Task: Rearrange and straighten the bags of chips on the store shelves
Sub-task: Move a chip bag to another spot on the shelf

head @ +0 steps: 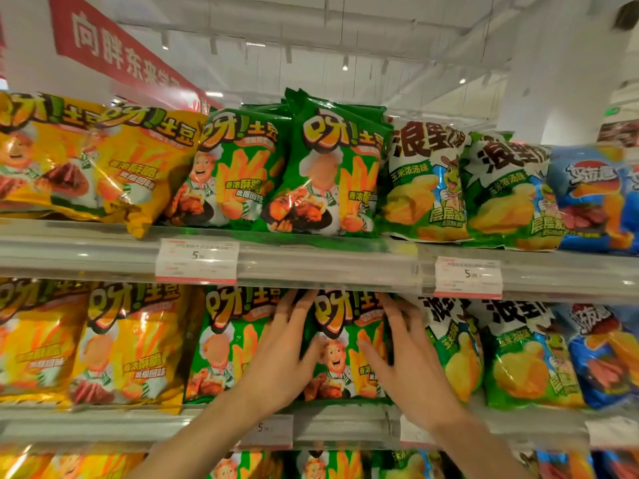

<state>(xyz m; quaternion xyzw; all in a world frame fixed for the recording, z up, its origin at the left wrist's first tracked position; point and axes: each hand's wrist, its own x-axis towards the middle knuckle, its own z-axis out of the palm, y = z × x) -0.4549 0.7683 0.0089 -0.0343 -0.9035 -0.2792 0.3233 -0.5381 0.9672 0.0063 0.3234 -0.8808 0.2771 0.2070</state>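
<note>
Green chip bag (345,344) gripped at its sides by left hand (280,357) and right hand (411,361), fingers curled.

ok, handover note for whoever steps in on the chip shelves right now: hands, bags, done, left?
Left hand and right hand: one on each side edge of the green bag on the middle shelf, thumbs on its front.
Done: the bag stands upright, facing out.
Left: on the top shelf, the yellow bag leans with a corner over the edge; the right green bag there stands tilted.
</note>
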